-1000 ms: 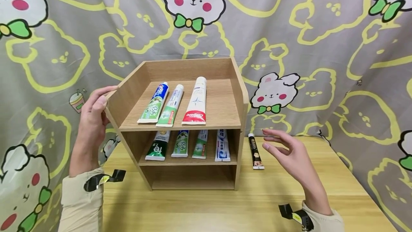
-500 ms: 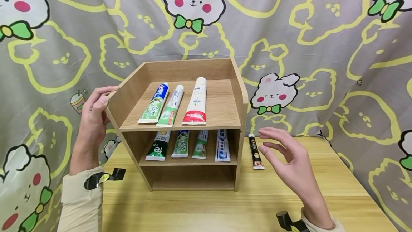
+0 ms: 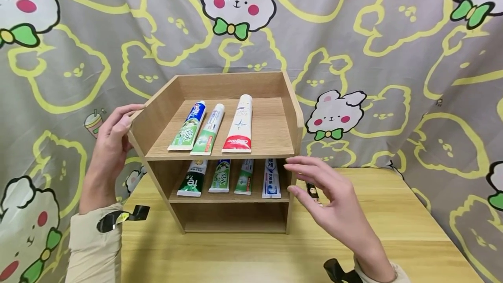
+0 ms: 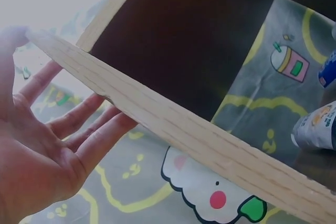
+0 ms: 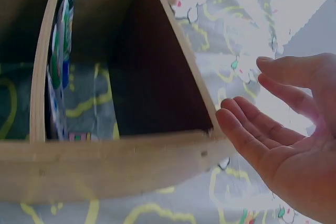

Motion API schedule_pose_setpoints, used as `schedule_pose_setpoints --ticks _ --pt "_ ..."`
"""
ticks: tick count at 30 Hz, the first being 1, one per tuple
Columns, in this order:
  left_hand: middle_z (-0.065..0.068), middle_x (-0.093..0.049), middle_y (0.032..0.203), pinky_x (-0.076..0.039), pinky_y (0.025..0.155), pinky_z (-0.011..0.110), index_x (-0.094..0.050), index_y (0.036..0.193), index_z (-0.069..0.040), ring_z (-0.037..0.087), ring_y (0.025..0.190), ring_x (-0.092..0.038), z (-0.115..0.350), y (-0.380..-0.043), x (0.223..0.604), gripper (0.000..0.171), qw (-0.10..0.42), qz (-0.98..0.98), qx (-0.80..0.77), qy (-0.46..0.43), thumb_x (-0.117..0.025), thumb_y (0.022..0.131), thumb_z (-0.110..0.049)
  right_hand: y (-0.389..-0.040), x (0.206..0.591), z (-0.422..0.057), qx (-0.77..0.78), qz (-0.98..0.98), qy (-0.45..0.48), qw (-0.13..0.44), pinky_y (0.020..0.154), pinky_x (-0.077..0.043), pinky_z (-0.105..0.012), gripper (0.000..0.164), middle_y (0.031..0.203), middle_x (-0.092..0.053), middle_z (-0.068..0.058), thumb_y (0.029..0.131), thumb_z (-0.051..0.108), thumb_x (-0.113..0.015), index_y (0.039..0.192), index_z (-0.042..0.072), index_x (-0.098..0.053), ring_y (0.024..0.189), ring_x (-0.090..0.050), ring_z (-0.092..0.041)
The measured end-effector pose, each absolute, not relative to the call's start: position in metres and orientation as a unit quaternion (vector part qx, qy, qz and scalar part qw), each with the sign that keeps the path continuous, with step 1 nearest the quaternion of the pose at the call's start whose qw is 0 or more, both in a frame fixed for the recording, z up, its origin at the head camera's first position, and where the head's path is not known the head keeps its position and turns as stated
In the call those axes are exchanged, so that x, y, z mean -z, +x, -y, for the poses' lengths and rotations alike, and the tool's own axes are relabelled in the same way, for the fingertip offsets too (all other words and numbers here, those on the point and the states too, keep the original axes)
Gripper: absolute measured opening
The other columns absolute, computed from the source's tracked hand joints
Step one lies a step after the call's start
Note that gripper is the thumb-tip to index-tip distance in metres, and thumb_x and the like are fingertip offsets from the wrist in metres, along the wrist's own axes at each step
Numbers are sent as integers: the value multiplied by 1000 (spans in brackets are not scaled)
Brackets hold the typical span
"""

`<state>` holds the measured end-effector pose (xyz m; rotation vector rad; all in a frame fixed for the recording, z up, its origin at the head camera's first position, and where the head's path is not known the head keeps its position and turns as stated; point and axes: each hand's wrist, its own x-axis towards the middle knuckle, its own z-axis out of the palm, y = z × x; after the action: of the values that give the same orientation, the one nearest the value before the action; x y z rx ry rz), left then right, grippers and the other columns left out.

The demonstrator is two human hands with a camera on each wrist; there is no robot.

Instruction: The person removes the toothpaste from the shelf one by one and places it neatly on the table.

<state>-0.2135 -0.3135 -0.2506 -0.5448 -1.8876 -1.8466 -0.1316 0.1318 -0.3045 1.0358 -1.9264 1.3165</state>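
On the surface, wooden shelf stands upright; left hand grips its left panel; right hand, holding nothing, is nearer the white-blue tube; tube lies just left of those parted fingers, middle tier, long axis front-to-back; fingertip contact with right panel unclear.

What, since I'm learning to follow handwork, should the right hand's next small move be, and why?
Probably to close the right hand on the right side panel of the wooden shelf. Its fingers are extended, holding nothing, their tips close to that panel's front edge, while the left hand holds the left side panel; gripping both sides would likely steady it.
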Motion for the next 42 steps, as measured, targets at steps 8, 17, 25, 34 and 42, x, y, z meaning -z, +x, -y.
schedule_pose_setpoints --ticks 8,17,25,34,42 --pt "15 -52 133 -56 72 27 -59 139 -9 27 103 -56 310 -214 248 41 206 690 666 -197 -47 103 -24 -131 289 -108 -468 711 409 327 100 -48 -26 46 128 -67 -9 84 -7 -77 126 10 -71 117 -64 -24" --pt "13 -52 132 -57 72 25 -59 138 -7 24 102 -58 316 -211 247 39 202 697 655 -211 -47 105 -22 -142 284 -83 -460 717 417 317 102 -49 -31 39 131 -65 -9 89 -3 -75 125 11 -72 121 -63 -23" --pt "12 -52 125 -58 70 24 -61 135 -6 19 93 -62 317 -210 248 36 204 696 657 -206 -49 105 -20 -156 278 -69 -438 749 389 310 101 -50 -37 38 136 -61 -8 93 5 -74 130 13 -69 124 -60 -19" --pt "12 -51 130 -58 72 24 -62 136 -7 20 98 -62 318 -212 252 36 200 697 657 -207 -48 105 -19 -174 268 -56 -421 797 336 272 103 -49 -38 34 137 -60 -8 95 12 -72 129 14 -69 125 -57 -17" --pt "13 -53 126 -59 68 24 -61 136 -3 18 93 -63 319 -214 249 36 206 683 663 -225 -48 105 -16 -188 254 -44 -376 843 291 252 93 -53 -38 34 137 -58 -7 96 20 -72 130 18 -70 117 -58 -21"
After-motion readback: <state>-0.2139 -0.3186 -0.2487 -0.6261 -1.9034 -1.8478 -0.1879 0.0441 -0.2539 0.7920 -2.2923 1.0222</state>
